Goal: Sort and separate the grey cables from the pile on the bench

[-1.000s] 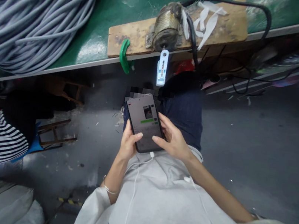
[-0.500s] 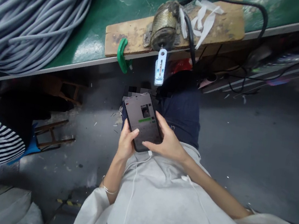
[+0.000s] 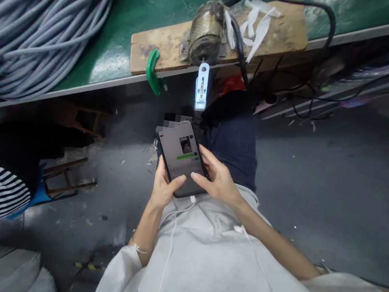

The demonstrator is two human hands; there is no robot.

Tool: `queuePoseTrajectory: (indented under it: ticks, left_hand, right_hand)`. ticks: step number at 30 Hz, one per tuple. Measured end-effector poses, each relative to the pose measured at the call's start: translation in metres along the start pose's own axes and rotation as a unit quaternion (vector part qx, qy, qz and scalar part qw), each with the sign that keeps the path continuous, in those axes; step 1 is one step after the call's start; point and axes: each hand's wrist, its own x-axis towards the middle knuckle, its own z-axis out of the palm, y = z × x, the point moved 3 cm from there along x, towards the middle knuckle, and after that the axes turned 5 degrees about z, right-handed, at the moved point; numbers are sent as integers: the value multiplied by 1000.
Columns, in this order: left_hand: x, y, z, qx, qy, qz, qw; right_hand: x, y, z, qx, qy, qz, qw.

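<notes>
We find the phone [image 3: 181, 156] above the lap, tilted, top end away from the body, near the blue clip-like piece [image 3: 201, 91] on the motor-like cylinder [image 3: 206, 35]. The left hand [image 3: 165, 190] grasps its left side, thumb over the lower screen; the right hand [image 3: 221, 183] holds the opposite edge with bent fingers, its thumb likewise over the glass. We cannot tell whether either thumb presses, and the fingers behind the phone are hidden. In our judgement the chief hazard is a drop: nothing firm is visible directly beneath, so a loosened grip could send it past the trousers [image 3: 239, 150] to the floor [image 3: 320, 184]. The white plug [image 3: 193, 199] in its lower end adds to this; a snag of its cord against the shirt [image 3: 219, 272] could strain the socket or twist the phone. Should the phone be raised or the person lean in, its top could knock the blue piece, which overhangs the table [image 3: 132, 24] edge. We cannot tell whether the cylinder is turning; if it were, loose cord nearby could catch. The green clamp [image 3: 150, 71], if slack, might let the board [image 3: 150, 49] shift.
</notes>
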Motion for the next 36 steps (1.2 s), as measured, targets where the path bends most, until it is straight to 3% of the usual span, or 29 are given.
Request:
queuePoseTrajectory:
  ticks: [5, 10, 15, 30, 36]
  left_hand:
    - [0, -1, 1, -50, -9, -3, 999]
    - [0, 1, 4, -59, 27, -54, 996]
    - [1, 4, 6, -55, 50, -65, 995]
    - [1, 1, 2, -83, -6, -54, 995]
    - [-3, -2, -1, -52, -37, -29, 998]
  right_hand:
    - [-1, 0, -1, 2, -10, -6, 1000]
    - [-1, 2, -1, -3, -11, -4, 1000]
    - [0, 2, -2, -4, -17, -8, 1000]
    - [-1, 0, -3, 0, -2, 6, 1000]
    - [1, 3, 3, -3, 71, 32, 997]
